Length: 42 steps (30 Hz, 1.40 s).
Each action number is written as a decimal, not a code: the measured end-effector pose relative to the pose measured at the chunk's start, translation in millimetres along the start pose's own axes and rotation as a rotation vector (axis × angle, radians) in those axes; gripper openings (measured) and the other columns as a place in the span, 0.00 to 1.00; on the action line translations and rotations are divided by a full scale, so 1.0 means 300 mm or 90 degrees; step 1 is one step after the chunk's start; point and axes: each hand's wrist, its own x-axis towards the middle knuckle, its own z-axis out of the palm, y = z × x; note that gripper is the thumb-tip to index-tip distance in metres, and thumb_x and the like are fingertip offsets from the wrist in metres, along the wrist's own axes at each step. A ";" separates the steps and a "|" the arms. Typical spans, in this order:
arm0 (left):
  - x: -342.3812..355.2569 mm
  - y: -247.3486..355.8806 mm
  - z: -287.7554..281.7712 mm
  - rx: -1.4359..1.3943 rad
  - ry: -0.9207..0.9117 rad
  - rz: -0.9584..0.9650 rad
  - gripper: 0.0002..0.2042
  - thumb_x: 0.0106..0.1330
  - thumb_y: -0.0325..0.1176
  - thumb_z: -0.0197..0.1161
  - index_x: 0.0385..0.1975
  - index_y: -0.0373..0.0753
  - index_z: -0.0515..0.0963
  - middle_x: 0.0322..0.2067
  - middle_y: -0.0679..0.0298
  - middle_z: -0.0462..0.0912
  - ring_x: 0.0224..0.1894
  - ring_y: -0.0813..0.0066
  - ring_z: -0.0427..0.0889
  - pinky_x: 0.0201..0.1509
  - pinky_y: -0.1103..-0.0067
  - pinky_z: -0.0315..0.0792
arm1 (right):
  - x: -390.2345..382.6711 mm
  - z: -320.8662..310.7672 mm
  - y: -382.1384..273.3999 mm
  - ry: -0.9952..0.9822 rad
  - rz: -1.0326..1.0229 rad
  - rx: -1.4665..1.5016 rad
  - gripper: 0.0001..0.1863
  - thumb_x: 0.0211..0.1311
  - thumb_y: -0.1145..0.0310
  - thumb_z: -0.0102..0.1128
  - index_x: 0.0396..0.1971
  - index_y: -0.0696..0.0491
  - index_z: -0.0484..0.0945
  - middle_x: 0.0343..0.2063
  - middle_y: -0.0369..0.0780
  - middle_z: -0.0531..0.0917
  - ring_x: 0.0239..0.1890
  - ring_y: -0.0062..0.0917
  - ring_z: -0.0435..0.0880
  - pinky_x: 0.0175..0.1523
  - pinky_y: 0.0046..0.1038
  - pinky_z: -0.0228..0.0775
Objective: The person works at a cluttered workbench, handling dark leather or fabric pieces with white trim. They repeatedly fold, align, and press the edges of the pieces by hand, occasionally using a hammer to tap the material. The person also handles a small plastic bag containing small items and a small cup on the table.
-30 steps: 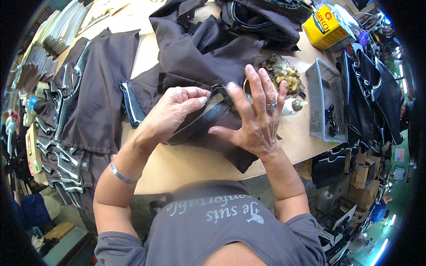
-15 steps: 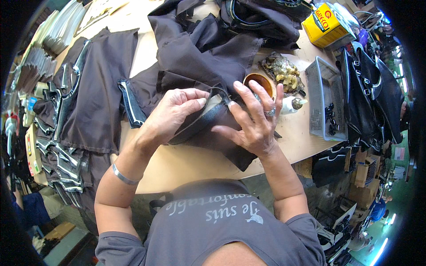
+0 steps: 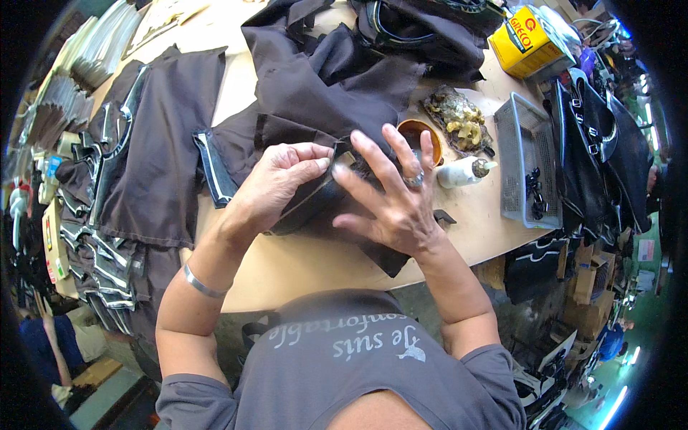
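My left hand [image 3: 278, 180] pinches the edge of a narrow black strip [image 3: 304, 201] on a piece of dark brown fabric [image 3: 322, 93], its thumb and forefinger together. My right hand [image 3: 390, 201] spreads its fingers over that strip, the index fingertip close to the pinched spot; whether it touches cannot be made out, and the hand hides part of the strip. Just beyond my right fingers are a small brown bowl [image 3: 423, 132], a white squeeze bottle [image 3: 455, 173] lying on its side and a lumpy yellowish-crusted mass [image 3: 455, 115].
Cut fabric pieces with white-edged trim [image 3: 154, 143] pile on the left of the table [image 3: 251, 272], near stacked sheets [image 3: 100, 36]. Rightward are a grey mesh basket [image 3: 516, 129], yellow tin [image 3: 519, 46] and black bags [image 3: 602, 158]. Other people [image 3: 39, 344] show at both lower edges.
My right hand has shifted left across the strip, covering more of it and uncovering the bowl and bottle. My left hand keeps its pinch with only slight movement.
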 end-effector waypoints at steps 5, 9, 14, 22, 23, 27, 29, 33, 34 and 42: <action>-0.014 -0.013 0.001 0.076 0.048 0.053 0.10 0.61 0.29 0.52 0.40 0.33 0.72 0.33 0.67 0.77 0.34 0.84 0.75 0.41 0.86 0.70 | -0.012 -0.034 0.038 0.121 0.059 0.169 0.17 0.49 0.55 0.59 0.34 0.50 0.74 0.48 0.43 0.71 0.54 0.38 0.65 0.60 0.47 0.46; -0.054 0.042 0.087 0.119 0.097 0.212 0.10 0.60 0.26 0.54 0.41 0.33 0.67 0.34 0.66 0.74 0.37 0.82 0.73 0.43 0.85 0.67 | 0.023 -0.067 -0.022 0.064 0.191 0.216 0.24 0.45 0.73 0.61 0.45 0.55 0.66 0.40 0.45 0.73 0.47 0.34 0.71 0.54 0.28 0.60; -0.155 0.053 0.030 0.586 0.289 0.628 0.35 0.38 0.29 0.73 0.50 0.39 0.62 0.40 0.58 0.72 0.45 0.65 0.72 0.51 0.72 0.66 | 0.127 -0.165 -0.067 0.287 0.284 0.806 0.39 0.44 0.76 0.62 0.56 0.54 0.50 0.30 0.38 0.74 0.31 0.19 0.72 0.40 0.20 0.64; -0.280 0.099 0.067 0.827 0.375 0.547 0.20 0.40 0.31 0.70 0.33 0.36 0.71 0.28 0.56 0.75 0.29 0.60 0.77 0.36 0.73 0.72 | 0.346 -0.303 0.031 0.409 0.201 0.812 0.36 0.53 0.63 0.54 0.59 0.57 0.48 0.47 0.52 0.70 0.49 0.36 0.71 0.56 0.38 0.60; -0.333 0.145 0.083 0.850 0.436 0.546 0.20 0.40 0.31 0.70 0.35 0.36 0.70 0.29 0.55 0.75 0.30 0.61 0.78 0.35 0.74 0.72 | 0.375 -0.282 0.060 0.379 0.205 0.892 0.34 0.55 0.63 0.52 0.59 0.57 0.49 0.47 0.52 0.70 0.49 0.37 0.72 0.56 0.38 0.60; -0.439 0.332 0.008 0.830 0.884 0.435 0.20 0.47 0.33 0.68 0.39 0.35 0.71 0.32 0.58 0.79 0.33 0.67 0.79 0.36 0.76 0.71 | 0.465 -0.140 0.214 0.301 0.138 1.045 0.29 0.58 0.65 0.51 0.57 0.56 0.52 0.43 0.51 0.73 0.43 0.35 0.75 0.52 0.32 0.65; -0.448 0.410 -0.078 0.884 0.905 0.443 0.18 0.53 0.36 0.64 0.39 0.32 0.70 0.34 0.55 0.79 0.36 0.66 0.78 0.43 0.74 0.69 | 0.431 -0.070 0.271 0.277 0.239 0.928 0.30 0.56 0.68 0.54 0.57 0.55 0.53 0.40 0.48 0.75 0.39 0.30 0.77 0.47 0.26 0.68; -0.448 0.412 -0.446 1.066 0.963 0.256 0.24 0.54 0.42 0.61 0.45 0.31 0.68 0.37 0.44 0.76 0.40 0.52 0.77 0.43 0.69 0.69 | 0.365 0.122 0.283 0.082 0.356 0.622 0.36 0.47 0.70 0.61 0.57 0.55 0.55 0.39 0.46 0.77 0.37 0.28 0.78 0.45 0.25 0.68; -0.422 0.390 -0.509 1.071 0.973 0.181 0.24 0.55 0.43 0.61 0.46 0.32 0.68 0.37 0.42 0.76 0.41 0.50 0.76 0.43 0.67 0.69 | 0.355 0.145 0.254 0.006 0.395 0.527 0.38 0.44 0.69 0.63 0.57 0.55 0.55 0.39 0.47 0.77 0.38 0.32 0.77 0.47 0.28 0.68; -0.273 0.078 -0.851 1.070 0.867 -0.112 0.33 0.50 0.32 0.63 0.57 0.39 0.55 0.52 0.54 0.66 0.49 0.52 0.70 0.50 0.66 0.66 | 0.294 0.337 0.184 -0.333 0.326 0.134 0.40 0.45 0.71 0.60 0.59 0.46 0.50 0.33 0.47 0.78 0.36 0.40 0.77 0.41 0.37 0.69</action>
